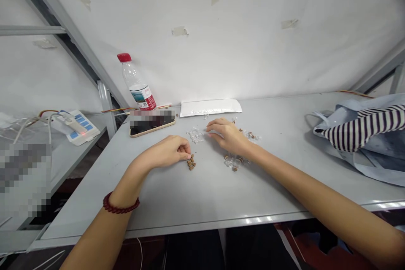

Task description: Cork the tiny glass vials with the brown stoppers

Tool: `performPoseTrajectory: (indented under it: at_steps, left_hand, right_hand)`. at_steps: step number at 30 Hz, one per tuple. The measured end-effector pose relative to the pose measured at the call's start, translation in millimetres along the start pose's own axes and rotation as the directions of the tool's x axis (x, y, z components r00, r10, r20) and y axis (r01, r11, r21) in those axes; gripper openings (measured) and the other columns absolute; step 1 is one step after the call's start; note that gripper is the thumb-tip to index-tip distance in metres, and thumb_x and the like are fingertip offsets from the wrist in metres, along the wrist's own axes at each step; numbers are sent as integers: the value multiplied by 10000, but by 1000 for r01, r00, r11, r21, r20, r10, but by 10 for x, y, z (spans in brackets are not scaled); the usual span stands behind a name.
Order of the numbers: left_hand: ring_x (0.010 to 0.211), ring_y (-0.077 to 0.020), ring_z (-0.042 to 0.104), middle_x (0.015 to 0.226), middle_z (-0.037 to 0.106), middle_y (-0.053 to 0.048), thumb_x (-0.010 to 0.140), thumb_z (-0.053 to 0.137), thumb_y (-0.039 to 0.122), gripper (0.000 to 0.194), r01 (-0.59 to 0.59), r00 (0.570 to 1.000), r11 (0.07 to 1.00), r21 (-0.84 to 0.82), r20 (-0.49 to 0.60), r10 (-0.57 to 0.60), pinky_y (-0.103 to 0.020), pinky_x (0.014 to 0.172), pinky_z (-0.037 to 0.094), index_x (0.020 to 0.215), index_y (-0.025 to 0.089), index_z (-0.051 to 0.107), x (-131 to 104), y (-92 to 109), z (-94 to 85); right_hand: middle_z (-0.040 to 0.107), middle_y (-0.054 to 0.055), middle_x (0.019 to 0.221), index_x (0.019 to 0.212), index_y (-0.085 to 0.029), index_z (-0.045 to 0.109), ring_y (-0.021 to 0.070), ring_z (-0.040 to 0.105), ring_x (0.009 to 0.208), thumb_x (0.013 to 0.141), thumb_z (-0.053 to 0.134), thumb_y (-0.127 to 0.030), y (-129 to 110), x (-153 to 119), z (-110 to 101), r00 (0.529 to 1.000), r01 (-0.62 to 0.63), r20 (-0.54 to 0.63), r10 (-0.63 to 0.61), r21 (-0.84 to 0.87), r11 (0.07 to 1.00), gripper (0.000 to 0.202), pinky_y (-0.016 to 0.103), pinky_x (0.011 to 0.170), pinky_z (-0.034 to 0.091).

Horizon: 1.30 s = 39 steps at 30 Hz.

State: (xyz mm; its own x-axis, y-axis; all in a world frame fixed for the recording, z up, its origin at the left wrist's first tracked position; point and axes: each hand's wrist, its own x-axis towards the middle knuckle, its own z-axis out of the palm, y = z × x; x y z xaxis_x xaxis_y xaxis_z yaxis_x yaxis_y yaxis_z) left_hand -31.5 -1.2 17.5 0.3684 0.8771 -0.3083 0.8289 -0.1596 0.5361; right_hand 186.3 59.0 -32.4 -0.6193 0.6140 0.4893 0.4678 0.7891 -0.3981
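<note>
My left hand (167, 152) rests on the grey table (202, 194), fingers curled, fingertips touching a small heap of brown cork-like stoppers (191, 163). Whether it pinches one I cannot tell. A dark red bead bracelet (120, 206) circles that wrist. My right hand (226, 133) lies palm down further back, fingers stretched left toward a cluster of tiny clear glass vials (196, 136). More vials with brown stoppers (236, 162) lie under and beside that wrist, and several others (251, 136) behind it.
A phone (152, 125) lies at the back left next to a red-capped plastic bottle (137, 82). A white flat packet (210, 107) sits by the wall. A pale blue bag with striped cloth (363, 135) fills the right side. A power strip (74, 128) sits on the left bench.
</note>
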Motion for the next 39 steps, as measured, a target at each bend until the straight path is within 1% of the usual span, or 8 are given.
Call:
performPoseTrajectory:
  at_steps: [3, 8, 15, 21, 29, 32, 35, 39]
  left_hand:
    - [687, -180, 613, 733, 686, -31, 759, 553, 327, 182, 1, 1000, 1000, 30, -26, 0, -251, 596, 421, 756, 177, 657, 18, -5, 19]
    - [652, -186, 618, 693, 691, -25, 720, 582, 314, 154, -4, 997, 1000, -17, -79, 3, -246, 565, 410, 719, 188, 669, 34, -36, 45]
    - [568, -169, 560, 619, 647, -10, 727, 575, 326, 169, 5, 989, 1000, 14, -149, -3, -242, 511, 365, 643, 198, 647, 19, -19, 67]
    - [585, -188, 607, 586, 627, 8, 792, 514, 350, 166, 50, 976, 995, -87, -206, -67, -266, 565, 422, 777, 197, 576, 14, 57, 49]
    - [638, -182, 625, 646, 664, -5, 712, 639, 302, 130, -62, 968, 972, -226, -249, 4, -273, 602, 451, 729, 187, 580, 128, 46, 149]
    - [638, -168, 615, 652, 650, 2, 705, 660, 303, 144, -109, 961, 951, -290, -276, 26, -270, 609, 457, 747, 178, 603, 156, 76, 207]
    - [626, -150, 603, 668, 641, 5, 712, 665, 313, 165, -155, 944, 912, -379, -330, 23, -260, 599, 459, 770, 169, 609, 173, 121, 253]
    - [610, -138, 586, 677, 632, 0, 704, 683, 322, 185, -201, 922, 880, -431, -386, 22, -272, 608, 470, 761, 162, 609, 182, 148, 277]
  right_hand:
    - [644, 122, 1046, 1012, -146, 685, 228, 553, 974, 906, 467, -128, -88, 16, 55, 995, 69, 75, -70, 11, 998, 242, 389, 854, 468]
    - [613, 156, 1098, 1032, -123, 688, 250, 535, 1030, 905, 494, -147, -197, 21, 95, 976, 15, 219, -11, -18, 1000, 233, 388, 859, 448]
    - [606, 144, 1034, 983, -121, 655, 220, 530, 940, 904, 480, -105, -200, 27, 135, 974, -13, 223, 28, -71, 997, 193, 343, 783, 420]
    - [601, 112, 912, 912, -105, 598, 161, 507, 760, 885, 469, -68, -226, 7, 109, 961, -33, 268, 66, -126, 992, 137, 270, 664, 384]
    - [587, 95, 967, 917, -143, 589, 141, 526, 718, 837, 487, -45, -193, -47, 72, 952, -87, 298, 75, 25, 996, 162, 264, 652, 417]
    - [607, 76, 930, 872, -149, 602, 141, 541, 737, 810, 531, -52, -208, -49, -2, 964, -137, 246, 97, 152, 979, 135, 271, 693, 428]
    - [631, 40, 840, 846, -161, 600, 133, 553, 730, 785, 547, -63, -247, -43, -96, 958, -245, 228, 173, 346, 905, 127, 259, 672, 429]
    - [621, 2, 683, 815, -162, 588, 112, 549, 635, 785, 543, -90, -269, -37, -169, 907, -413, 306, 290, 513, 753, 90, 247, 602, 414]
